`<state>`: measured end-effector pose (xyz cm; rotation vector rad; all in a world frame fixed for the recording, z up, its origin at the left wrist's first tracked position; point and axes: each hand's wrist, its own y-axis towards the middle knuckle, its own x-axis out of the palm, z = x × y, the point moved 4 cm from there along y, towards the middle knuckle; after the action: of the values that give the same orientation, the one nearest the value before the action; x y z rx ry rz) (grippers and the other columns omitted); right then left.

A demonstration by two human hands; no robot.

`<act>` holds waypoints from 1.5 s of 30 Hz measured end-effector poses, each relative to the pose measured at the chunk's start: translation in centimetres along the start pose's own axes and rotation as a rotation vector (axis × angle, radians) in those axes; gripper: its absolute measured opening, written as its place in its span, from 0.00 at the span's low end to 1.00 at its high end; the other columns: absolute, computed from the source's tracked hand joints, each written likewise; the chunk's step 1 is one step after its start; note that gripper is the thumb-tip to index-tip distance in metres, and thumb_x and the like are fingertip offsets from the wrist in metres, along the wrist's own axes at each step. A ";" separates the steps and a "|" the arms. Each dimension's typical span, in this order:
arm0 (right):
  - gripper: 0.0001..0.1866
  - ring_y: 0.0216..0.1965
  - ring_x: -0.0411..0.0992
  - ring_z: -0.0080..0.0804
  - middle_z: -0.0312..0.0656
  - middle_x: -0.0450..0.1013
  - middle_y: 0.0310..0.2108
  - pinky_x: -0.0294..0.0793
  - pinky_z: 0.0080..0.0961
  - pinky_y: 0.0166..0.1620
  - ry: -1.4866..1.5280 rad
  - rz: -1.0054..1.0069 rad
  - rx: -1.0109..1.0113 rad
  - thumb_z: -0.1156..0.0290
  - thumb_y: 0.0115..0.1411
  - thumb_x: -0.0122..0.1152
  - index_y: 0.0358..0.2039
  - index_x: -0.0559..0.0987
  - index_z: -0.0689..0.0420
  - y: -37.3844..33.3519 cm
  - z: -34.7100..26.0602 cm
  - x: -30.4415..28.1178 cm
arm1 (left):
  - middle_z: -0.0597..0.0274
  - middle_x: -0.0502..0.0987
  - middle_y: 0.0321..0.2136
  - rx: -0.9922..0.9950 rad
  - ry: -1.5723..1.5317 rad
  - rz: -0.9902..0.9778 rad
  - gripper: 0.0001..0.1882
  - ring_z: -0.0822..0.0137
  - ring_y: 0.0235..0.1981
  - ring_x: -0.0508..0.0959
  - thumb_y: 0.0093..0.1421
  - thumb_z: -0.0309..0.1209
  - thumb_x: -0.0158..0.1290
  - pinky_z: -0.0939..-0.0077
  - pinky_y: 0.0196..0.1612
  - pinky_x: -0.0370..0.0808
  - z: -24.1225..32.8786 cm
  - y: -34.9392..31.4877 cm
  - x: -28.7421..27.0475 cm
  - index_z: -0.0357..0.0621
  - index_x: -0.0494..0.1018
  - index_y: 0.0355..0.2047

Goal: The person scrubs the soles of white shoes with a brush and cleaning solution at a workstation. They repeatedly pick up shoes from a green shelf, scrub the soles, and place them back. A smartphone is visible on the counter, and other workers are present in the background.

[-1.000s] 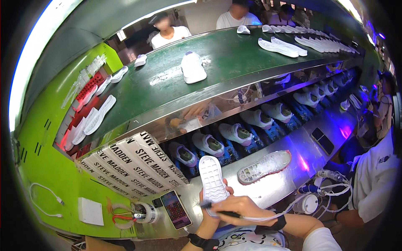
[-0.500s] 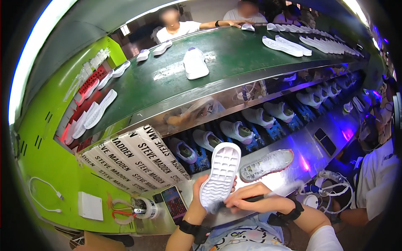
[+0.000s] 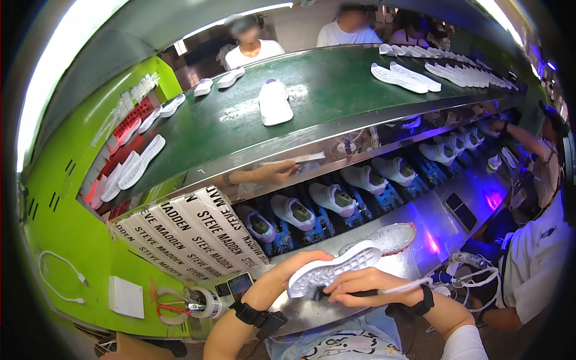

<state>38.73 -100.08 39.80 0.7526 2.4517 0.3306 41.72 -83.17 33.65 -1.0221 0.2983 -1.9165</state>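
Note:
My left hand grips a white shoe sole by its heel end, tread side up, lying across in front of me. My right hand is closed on a dark pen-like tool pressed under the sole's near edge; a white cord trails from the tool to the right. Just beyond the sole a white shoe with a red rim lies on the steel bench.
A lower belt carries several white shoes on blue holders. The green upper belt holds a white shoe and soles. A printed cardboard sheet, phone, tape roll and red scissors lie left. Other workers stand opposite and at right.
The sole was upright a second ago; I have turned it down to lie sideways, tread up, and my right hand with the tool moved under its near edge.

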 end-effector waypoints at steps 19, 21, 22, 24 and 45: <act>0.10 0.28 0.75 0.41 0.57 0.73 0.37 0.79 0.35 0.29 0.520 0.759 -0.210 0.72 0.61 0.50 0.30 0.76 0.66 -3.0 -2.1 -5.2 | 0.42 0.72 0.47 0.950 -0.728 -0.137 0.20 0.51 0.43 0.76 0.65 0.32 0.42 0.67 0.41 0.80 13.8 -12.3 -1.6 0.28 0.64 0.52; 0.08 0.31 0.75 0.39 0.56 0.69 0.43 0.80 0.32 0.31 0.488 0.782 -0.103 0.83 0.54 0.55 0.36 0.74 0.65 -4.0 -0.4 -4.9 | 0.49 0.77 0.37 1.031 -0.209 0.183 0.16 0.62 0.32 0.78 0.66 0.34 0.44 0.77 0.31 0.78 17.0 -11.4 1.2 0.31 0.69 0.44; 0.10 0.32 0.76 0.39 0.56 0.69 0.44 0.80 0.32 0.32 0.505 0.819 -0.054 0.85 0.52 0.56 0.37 0.74 0.65 -4.0 -0.1 -4.6 | 0.52 0.78 0.33 1.136 0.179 0.319 0.16 0.62 0.29 0.79 0.66 0.36 0.44 0.75 0.30 0.78 19.7 -10.6 2.7 0.33 0.70 0.43; 0.14 0.34 0.76 0.40 0.56 0.68 0.45 0.80 0.32 0.32 0.613 0.834 0.016 0.90 0.48 0.57 0.37 0.74 0.65 -3.6 0.2 -3.5 | 0.49 0.78 0.31 1.003 0.859 1.040 0.23 0.55 0.28 0.79 0.61 0.44 0.50 0.72 0.28 0.76 25.4 -10.5 3.1 0.32 0.70 0.43; 0.13 0.49 0.71 0.29 0.41 0.75 0.44 0.68 0.24 0.53 0.288 0.376 0.383 0.73 0.60 0.58 0.45 0.77 0.62 -5.0 1.3 2.1 | 0.49 0.76 0.40 0.559 -0.452 0.119 0.30 0.57 0.40 0.77 0.56 0.47 0.43 0.61 0.43 0.76 -9.6 5.1 0.1 0.36 0.66 0.52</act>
<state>35.78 -102.87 35.95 1.4253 2.6686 0.1089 37.52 -87.91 24.79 -0.9852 -0.4063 -1.4793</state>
